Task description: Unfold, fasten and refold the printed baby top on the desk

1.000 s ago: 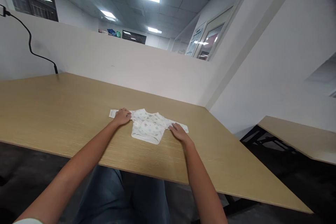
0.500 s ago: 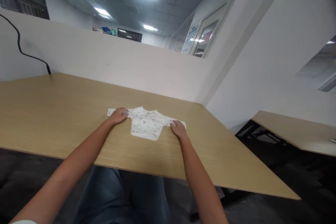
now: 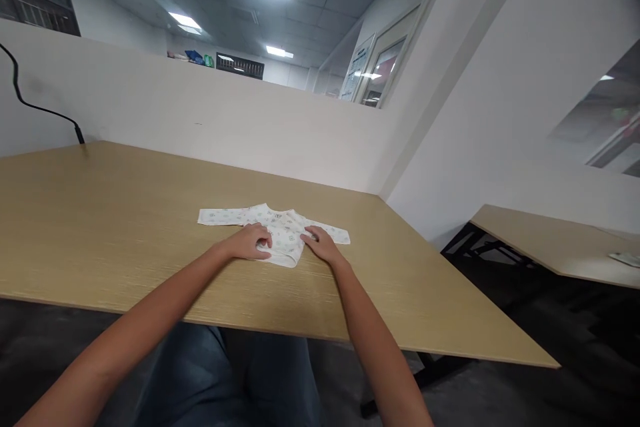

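Note:
A small white long-sleeved baby shirt with a faint print lies flat on the wooden table, both sleeves spread out to the sides and the neck pointing away from me. My left hand rests at the left side of the shirt's body, thumb and fingers curved apart, and covers part of that edge. On the other side, my right hand touches the right edge of the body just below the sleeve, its fingers also bent and apart. Neither hand lifts the cloth.
A white partition rises behind the table. At the far left a black cable hangs down to the tabletop. A second table stands to the right, and the near table edge is above my legs.
Both hands have moved inward from the sleeves to the sides of the shirt's body. Now the sleeves lie uncovered. The view has shifted slightly.

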`<state>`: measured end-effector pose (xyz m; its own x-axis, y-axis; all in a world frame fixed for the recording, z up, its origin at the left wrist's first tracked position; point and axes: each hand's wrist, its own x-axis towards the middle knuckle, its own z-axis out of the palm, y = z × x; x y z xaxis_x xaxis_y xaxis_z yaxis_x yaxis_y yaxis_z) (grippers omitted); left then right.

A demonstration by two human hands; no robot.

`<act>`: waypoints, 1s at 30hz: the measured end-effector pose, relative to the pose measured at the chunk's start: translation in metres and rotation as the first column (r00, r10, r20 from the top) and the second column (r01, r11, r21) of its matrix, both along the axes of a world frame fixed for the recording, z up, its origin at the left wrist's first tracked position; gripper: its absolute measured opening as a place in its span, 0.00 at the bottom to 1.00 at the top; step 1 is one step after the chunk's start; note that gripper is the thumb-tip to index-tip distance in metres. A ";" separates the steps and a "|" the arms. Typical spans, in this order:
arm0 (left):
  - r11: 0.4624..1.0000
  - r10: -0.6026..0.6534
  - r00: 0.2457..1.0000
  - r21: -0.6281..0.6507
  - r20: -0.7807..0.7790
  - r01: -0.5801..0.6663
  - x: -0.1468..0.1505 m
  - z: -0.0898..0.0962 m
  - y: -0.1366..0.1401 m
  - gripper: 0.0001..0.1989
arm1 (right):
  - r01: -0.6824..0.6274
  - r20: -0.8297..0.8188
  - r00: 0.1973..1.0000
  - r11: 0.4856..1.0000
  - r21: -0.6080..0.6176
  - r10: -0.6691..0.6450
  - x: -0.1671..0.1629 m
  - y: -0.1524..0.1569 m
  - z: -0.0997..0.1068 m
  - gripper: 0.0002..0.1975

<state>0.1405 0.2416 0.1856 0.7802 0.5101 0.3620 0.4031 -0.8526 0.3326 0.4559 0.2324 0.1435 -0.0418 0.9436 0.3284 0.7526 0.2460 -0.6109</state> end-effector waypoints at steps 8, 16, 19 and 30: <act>0.996 -0.027 0.998 -0.080 0.054 0.031 -0.006 0.002 0.005 0.07 | 0.041 -0.012 0.999 0.990 -0.137 -0.043 0.005 -0.001 0.002 0.35; 0.929 0.004 0.978 -0.364 0.207 0.073 -0.040 0.025 0.021 0.08 | 0.037 -0.048 0.998 0.989 -0.140 -0.044 0.004 -0.002 0.004 0.35; 0.860 -0.034 0.973 -0.490 0.228 0.145 -0.052 0.026 0.028 0.15 | 0.037 -0.060 0.997 0.989 -0.140 -0.046 0.005 -0.002 0.004 0.34; 0.811 0.585 0.811 -0.026 0.011 -0.585 -0.064 -0.032 0.064 0.22 | -0.124 -0.159 0.977 0.984 0.127 0.143 -0.037 -0.012 0.023 0.16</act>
